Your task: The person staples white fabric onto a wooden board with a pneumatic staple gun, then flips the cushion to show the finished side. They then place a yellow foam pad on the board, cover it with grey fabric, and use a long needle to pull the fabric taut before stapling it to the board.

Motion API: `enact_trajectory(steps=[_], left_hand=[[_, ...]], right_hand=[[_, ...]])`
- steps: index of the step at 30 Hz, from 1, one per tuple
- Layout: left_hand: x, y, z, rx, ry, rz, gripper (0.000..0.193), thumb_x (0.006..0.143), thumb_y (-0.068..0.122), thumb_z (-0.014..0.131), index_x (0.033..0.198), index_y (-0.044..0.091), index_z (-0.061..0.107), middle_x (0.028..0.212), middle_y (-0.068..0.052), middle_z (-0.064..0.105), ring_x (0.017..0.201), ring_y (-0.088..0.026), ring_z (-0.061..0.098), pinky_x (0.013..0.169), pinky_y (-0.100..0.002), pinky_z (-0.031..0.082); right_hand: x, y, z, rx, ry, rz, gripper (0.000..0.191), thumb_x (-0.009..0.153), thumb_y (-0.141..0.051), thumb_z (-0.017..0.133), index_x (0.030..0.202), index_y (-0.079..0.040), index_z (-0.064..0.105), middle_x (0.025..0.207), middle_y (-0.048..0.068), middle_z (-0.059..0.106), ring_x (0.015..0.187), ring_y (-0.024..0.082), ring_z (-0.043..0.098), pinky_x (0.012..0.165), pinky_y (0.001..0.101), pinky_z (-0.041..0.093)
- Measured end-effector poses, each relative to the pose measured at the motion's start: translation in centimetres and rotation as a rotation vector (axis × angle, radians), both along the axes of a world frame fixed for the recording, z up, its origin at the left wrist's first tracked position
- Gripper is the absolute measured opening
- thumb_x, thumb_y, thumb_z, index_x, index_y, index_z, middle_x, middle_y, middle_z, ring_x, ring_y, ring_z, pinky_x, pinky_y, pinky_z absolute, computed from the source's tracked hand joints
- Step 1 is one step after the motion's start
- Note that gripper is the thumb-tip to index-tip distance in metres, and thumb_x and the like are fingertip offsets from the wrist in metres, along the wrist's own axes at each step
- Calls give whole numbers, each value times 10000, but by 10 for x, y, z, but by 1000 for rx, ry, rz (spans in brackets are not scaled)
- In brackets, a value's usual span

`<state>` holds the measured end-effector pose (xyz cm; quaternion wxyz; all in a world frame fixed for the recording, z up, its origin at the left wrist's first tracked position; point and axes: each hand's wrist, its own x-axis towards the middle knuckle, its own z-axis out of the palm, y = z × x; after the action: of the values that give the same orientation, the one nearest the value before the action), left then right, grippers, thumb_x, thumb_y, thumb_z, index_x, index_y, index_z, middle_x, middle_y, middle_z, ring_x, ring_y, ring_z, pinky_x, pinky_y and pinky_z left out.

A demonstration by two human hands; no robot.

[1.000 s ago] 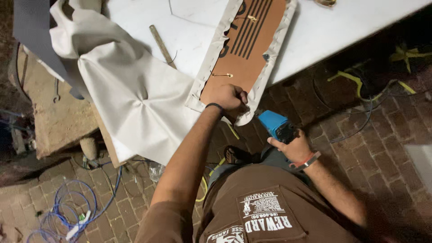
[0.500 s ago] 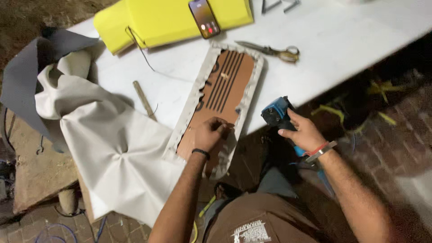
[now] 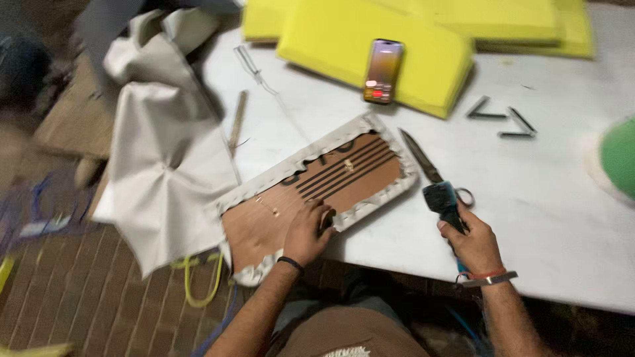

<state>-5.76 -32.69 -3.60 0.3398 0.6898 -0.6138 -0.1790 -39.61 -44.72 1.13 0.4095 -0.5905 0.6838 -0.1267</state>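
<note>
The left hand point(image 3: 305, 233) presses flat, fingers spread, on the brown board point(image 3: 311, 198) at the desk's point(image 3: 562, 218) near edge. The board's long side slants from the near-left up toward the scissors point(image 3: 430, 168). The right hand point(image 3: 471, 246) grips a blue tool point(image 3: 442, 200) tight. The board hangs over the edge, so it could tip off.

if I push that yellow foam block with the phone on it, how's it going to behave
The yellow foam block looks thick and soft, so it is probably light and would slide easily on the white table. It may squash rather than resist. The phone lies loose on top and could slip off.
</note>
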Motion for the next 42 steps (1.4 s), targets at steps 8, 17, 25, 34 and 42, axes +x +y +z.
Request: enact_trajectory(steps=[8,17,25,34,42], left_hand=[[77,137,-63,-78,-219,1157,699,796,305,837,1299,-86,548,1289,-279,541,1183,-439,499,978,-524,386],[66,109,-116,-332,1487,1116,333,917,266,762,1163,70,652,1001,5,674,883,-118,586,744,-288,472],[210,111,72,-737,948,799,165,1009,192,682,1037,37,634,880,22,619,776,-85,546,705,-253,476],[225,54,289,-647,200,450,539,901,128,643,1428,33,579,1319,-198,691,1220,-329,687,1051,-372,534],[210,41,309,-662,207,73,482,908,63,564,1386,109,536,1639,-188,406,1492,-310,465,1209,-383,410]], right_hand=[[132,-48,6,62,32,585,474,781,-331,850,1144,-51,734,909,119,793,791,204,745,736,381,596],[253,-32,11,-99,-251,987,596,784,-280,808,1303,-44,634,1049,100,749,956,183,700,842,350,544],[253,-36,61,91,-60,635,476,865,-223,870,1196,36,646,763,201,735,583,265,666,518,433,549],[283,-14,181,-109,-389,656,421,788,-140,884,1137,7,702,847,147,768,690,231,694,561,378,627],[309,15,265,-150,-528,928,433,857,-184,837,1235,-40,685,872,80,726,714,153,700,600,327,622]])
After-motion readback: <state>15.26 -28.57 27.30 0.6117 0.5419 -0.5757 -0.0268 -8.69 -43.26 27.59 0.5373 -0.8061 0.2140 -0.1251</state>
